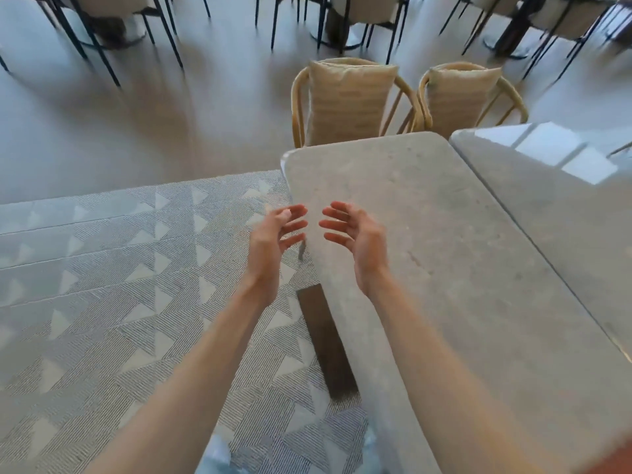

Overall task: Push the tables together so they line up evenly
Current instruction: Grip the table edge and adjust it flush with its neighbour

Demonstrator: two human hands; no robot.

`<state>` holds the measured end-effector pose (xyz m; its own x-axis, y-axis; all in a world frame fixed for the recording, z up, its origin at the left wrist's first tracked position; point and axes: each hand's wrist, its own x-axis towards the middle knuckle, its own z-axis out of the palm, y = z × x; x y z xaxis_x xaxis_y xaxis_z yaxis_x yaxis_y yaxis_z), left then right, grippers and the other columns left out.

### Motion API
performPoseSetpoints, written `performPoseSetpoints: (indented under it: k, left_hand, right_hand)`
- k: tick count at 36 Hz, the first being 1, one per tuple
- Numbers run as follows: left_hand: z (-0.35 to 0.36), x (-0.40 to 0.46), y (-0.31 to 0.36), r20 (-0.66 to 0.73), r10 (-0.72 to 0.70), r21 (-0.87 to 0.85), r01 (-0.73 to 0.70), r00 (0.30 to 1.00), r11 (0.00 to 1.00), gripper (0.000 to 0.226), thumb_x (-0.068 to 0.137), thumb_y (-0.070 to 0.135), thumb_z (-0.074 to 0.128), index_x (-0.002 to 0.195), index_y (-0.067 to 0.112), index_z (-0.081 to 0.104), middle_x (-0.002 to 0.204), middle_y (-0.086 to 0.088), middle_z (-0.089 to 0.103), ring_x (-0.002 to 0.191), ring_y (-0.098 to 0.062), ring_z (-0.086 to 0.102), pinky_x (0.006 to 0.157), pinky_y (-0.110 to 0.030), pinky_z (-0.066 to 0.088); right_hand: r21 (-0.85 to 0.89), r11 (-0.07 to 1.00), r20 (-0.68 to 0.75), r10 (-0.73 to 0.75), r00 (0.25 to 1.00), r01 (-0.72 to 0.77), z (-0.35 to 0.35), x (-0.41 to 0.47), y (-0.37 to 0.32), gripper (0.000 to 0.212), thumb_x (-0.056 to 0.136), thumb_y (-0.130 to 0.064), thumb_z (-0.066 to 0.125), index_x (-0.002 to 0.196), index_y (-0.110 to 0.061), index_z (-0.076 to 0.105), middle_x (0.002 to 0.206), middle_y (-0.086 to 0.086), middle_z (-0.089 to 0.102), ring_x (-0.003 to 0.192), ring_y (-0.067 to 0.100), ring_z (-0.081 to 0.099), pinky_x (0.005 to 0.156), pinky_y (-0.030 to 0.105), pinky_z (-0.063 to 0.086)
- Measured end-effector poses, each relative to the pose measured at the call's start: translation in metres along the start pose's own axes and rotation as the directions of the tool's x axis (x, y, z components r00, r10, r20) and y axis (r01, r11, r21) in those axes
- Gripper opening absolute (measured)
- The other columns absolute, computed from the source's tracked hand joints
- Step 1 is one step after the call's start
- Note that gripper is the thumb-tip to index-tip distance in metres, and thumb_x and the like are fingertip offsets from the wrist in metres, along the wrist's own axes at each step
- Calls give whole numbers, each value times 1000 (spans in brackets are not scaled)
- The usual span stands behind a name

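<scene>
Both hands hang open and empty in the air, fingers spread and curled toward each other. The left hand hovers just off the long edge of the near table, over the rug; the right hand hovers above the tabletop itself. Neither touches the slab.

The near table runs from about 12 o'clock down to 5 o'clock of the hands, a matte stone-look top with rounded corners. The far table, glossier and catching window glare, lies at 2 to 3 o'clock. A thin dark seam shows between the two along their length, and the far ends look slightly offset, so they seem close but not quite flush.

A dark base shows under the near table at 6 o'clock. With a thick stone-like top on a solid pedestal, this table is probably heavy and rigid, and it is likely to drag rather than glide on the rug's weave. The smooth top offers little friction for flat palms, so the better hold is likely the long edge nearest the hands, palms set low against its side, spaced apart to keep it from pivoting.

Two chairs stand at the far end at 12 to 1 o'clock, clear of the push line.
</scene>
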<state>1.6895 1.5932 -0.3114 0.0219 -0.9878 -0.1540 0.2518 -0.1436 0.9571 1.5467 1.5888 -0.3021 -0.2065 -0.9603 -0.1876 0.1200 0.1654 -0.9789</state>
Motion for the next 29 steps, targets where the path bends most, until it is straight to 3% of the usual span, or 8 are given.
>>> performPoseSetpoints:
  k: [5,9,15,19,21,24,26,29]
  left_hand:
    - [-54,28,5,78,-99,56,95,992,994,34,107,28,36,118,19,67,123,-1,70,116,-20,65,101,-40,52]
    - [-70,64,10,131,-163,142,144,978,979,32,102,32,41,121,24,65,127,-1,65,121,-20,60,105,-44,48]
    - [-51,124,-7,205,-290,243,238,935,940,31,103,27,44,128,21,62,118,11,64,115,-13,58,95,-35,50]
    - [-25,177,-33,214,-359,439,239,908,866,37,101,28,51,136,20,60,137,2,60,122,-12,54,106,-36,43]
    - [-12,206,-45,257,-340,556,149,905,817,39,101,28,50,139,21,58,144,0,55,129,-13,49,106,-29,36]
    - [6,266,-68,363,-291,756,-97,885,647,42,101,29,51,142,19,55,159,-4,39,148,-18,31,120,-31,21]
    - [10,298,-85,452,-278,828,-283,848,483,44,102,29,50,143,16,53,162,-7,32,152,-20,21,124,-34,10]
    - [12,332,-108,580,-233,807,-512,780,295,43,100,29,50,141,14,55,162,-9,33,153,-25,18,124,-41,9]
  right_hand:
    - [-6,991,-126,130,983,-132,53,1,16,32,99,-37,43,101,-18,69,108,7,74,97,26,72,85,37,57]
    - [54,983,-241,182,953,-174,68,23,14,32,102,-31,42,106,-12,67,113,13,72,95,27,70,86,43,57]
    - [297,913,-381,383,842,-280,61,78,30,27,99,-31,47,105,-10,64,119,13,66,101,28,66,82,43,54]
    - [206,924,-503,383,775,-323,53,131,61,33,99,-29,49,113,-6,67,109,8,65,100,23,61,91,42,50]
    - [39,941,-557,300,775,-337,51,159,76,29,99,-26,50,108,-7,69,103,8,64,104,26,59,98,42,45]
    - [-240,901,-572,171,803,-362,53,207,98,34,98,-32,52,124,-15,66,133,5,62,128,23,52,111,35,34]
    - [-472,798,-569,48,821,-374,56,227,113,41,98,-33,53,134,-15,59,147,4,51,139,21,40,116,31,21]
    - [-683,613,-565,-97,819,-398,63,243,131,45,96,-33,51,137,-14,55,152,4,45,143,22,34,113,31,14]
